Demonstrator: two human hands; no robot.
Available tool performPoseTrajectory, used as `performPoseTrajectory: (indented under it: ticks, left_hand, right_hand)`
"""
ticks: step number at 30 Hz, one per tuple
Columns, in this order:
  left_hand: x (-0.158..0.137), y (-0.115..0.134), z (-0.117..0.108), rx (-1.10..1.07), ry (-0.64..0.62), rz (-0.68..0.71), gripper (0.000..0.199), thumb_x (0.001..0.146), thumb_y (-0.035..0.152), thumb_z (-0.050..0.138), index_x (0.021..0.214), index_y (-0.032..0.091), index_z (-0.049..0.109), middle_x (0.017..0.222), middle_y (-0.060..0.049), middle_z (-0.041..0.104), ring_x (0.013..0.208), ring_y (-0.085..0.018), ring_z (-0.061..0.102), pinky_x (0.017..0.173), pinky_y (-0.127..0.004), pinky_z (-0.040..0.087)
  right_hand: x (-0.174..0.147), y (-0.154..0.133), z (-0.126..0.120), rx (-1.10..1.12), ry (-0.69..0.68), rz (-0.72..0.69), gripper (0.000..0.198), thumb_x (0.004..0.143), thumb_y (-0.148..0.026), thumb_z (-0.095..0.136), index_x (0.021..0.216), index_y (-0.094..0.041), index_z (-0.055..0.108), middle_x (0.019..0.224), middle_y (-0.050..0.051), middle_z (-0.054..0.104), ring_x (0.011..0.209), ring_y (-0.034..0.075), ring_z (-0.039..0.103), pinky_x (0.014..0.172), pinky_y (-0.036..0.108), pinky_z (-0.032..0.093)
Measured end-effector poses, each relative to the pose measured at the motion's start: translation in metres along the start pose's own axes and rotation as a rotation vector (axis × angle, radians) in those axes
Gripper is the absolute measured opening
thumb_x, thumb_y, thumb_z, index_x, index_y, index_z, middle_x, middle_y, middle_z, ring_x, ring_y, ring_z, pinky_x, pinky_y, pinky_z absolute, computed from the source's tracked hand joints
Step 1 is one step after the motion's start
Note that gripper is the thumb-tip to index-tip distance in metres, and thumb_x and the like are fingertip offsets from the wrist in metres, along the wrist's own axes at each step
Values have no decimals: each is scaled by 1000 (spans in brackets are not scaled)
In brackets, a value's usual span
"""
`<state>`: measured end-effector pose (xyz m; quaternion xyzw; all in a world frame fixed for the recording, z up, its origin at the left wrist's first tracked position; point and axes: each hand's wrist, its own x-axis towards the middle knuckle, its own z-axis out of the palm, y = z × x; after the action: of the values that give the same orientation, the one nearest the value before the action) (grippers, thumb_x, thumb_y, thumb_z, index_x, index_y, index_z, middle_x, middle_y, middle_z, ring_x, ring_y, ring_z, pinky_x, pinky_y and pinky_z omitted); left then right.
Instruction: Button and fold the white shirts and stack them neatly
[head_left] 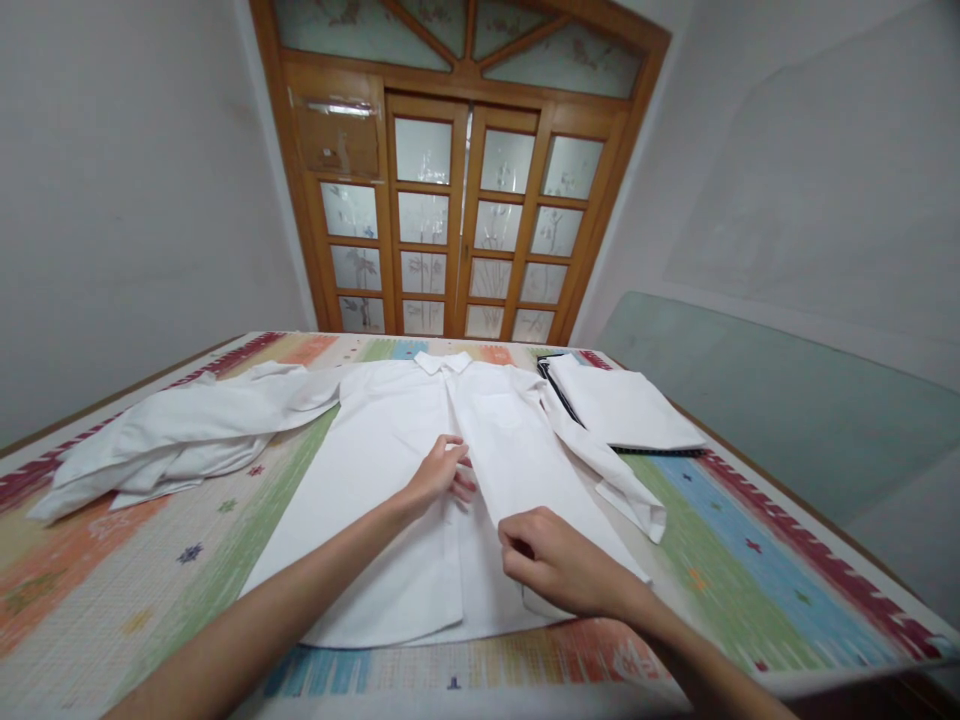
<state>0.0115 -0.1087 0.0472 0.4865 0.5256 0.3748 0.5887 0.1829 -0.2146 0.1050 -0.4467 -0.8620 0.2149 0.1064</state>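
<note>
A white collared shirt (390, 420) lies front up on the table, its collar at the far end and its front parted down the middle. My right hand (559, 560) is closed at the lower part of the right front panel, pinching the panel's edge and lifting it slightly. Over the middle of the shirt, beside that same edge, is my left hand (439, 475). Its fingers are loosely bent and apart, with nothing visibly gripped. One sleeve (626, 485) slants down to the right of the shirt body.
A patterned tablecloth (225, 540) covers the table. Crumpled white cloth (180, 420) lies at the left, against the shirt's shoulder. Folded white cloth (626, 400) with dark fabric beneath it sits at the right back. Beyond the table stand wooden glazed doors (463, 230), with walls on both sides.
</note>
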Motion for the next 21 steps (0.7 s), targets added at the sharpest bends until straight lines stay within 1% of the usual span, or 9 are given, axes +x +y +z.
performPoseTrajectory:
  ticks: [3,5,7,9,11,13,14,17,21]
  left_hand:
    - [16,8,-3,-102,58,14,29,93,29,45,121,23,40,89,-1,62,53,-8,59,51,-22,51]
    - [23,11,-7,-77,98,40,38,90,24,50,127,23,40,91,-2,63,54,-8,58,51,-20,49]
    - [30,13,-13,-9,142,82,51,84,17,55,132,24,40,98,-3,64,57,-8,58,51,-19,48]
    - [38,13,-19,71,156,108,55,77,10,56,129,23,47,108,-6,64,60,-7,58,52,-19,47]
    - [44,12,-24,148,144,106,48,73,6,55,119,19,58,112,-7,64,60,-7,57,52,-18,46]
    - [49,10,-29,207,144,94,41,72,6,54,110,15,63,109,-8,66,57,-6,55,50,-17,45]
    - [50,9,-30,227,152,91,39,72,6,53,109,13,64,107,-8,67,56,-6,54,49,-17,44]
    - [48,4,-32,274,172,80,42,74,9,53,115,12,63,93,-7,69,53,-7,55,48,-18,44]
    - [46,2,-36,389,164,49,47,75,13,54,122,14,59,78,-2,68,51,-11,59,50,-22,49]
  right_hand:
    - [8,-5,8,14,-17,-47,18,80,-15,50,64,-16,57,61,-2,55,56,9,39,57,22,26]
    - [12,-7,15,-25,-41,-76,16,81,-17,52,69,-15,61,64,-1,60,57,10,43,58,22,27]
    - [17,-9,23,-92,-64,-102,16,83,-20,53,74,-15,65,68,1,65,59,11,48,58,23,28]
    - [21,-11,32,-163,-83,-130,18,84,-23,53,78,-14,68,72,4,69,60,12,53,58,24,29]
    - [25,-11,43,-226,-101,-156,20,85,-26,54,81,-14,69,76,6,72,61,14,57,56,26,28]
    - [28,-11,53,-269,-123,-181,23,84,-28,53,81,-14,70,77,9,73,60,16,60,54,26,27]
    - [28,-11,57,-282,-138,-193,24,84,-29,53,80,-13,70,77,9,73,59,17,61,53,27,27]
    - [26,-13,65,-294,-162,-217,27,85,-32,52,80,-13,71,77,11,74,58,18,63,52,27,30]
    - [22,-16,74,-303,-203,-255,40,88,-48,51,81,-13,71,77,11,73,61,21,66,55,28,39]
